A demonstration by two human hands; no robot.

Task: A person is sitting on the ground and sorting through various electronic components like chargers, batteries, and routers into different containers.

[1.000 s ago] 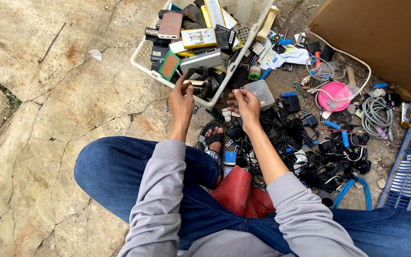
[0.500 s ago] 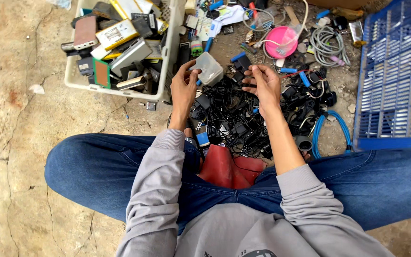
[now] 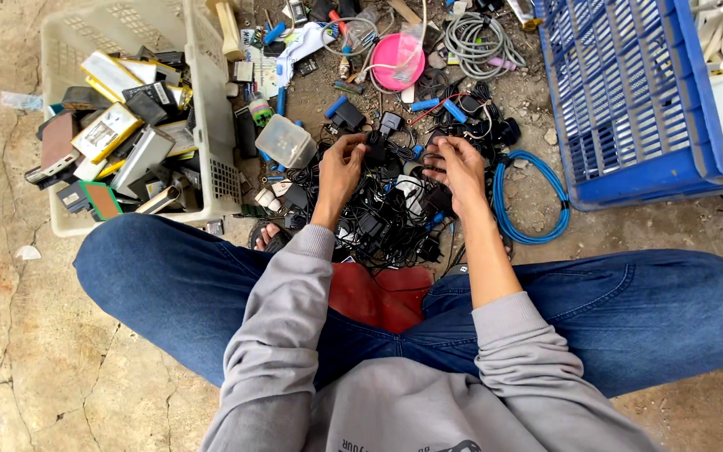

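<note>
Chargers [image 3: 395, 213], black and tangled with their cords, are lying heaped on the floor [image 3: 60, 351] straight ahead of the seated person, between the knees and spreading away toward a pink disc [image 3: 398, 63]. Both hands are resting on the far side of the heap: the left hand [image 3: 340, 163] is pinching a small black adapter [image 3: 376, 144] at its fingertips, and the right hand [image 3: 459, 163] is spreading loosely curled fingers over the cords, gripping nothing that can be made out. The adapter is sitting between the hands, nearer the left; its long axis cannot be judged. A white basket [image 3: 211, 109] is standing to the left, a blue crate [image 3: 629, 92] and blue cable [image 3: 537, 201] to the right.
</note>
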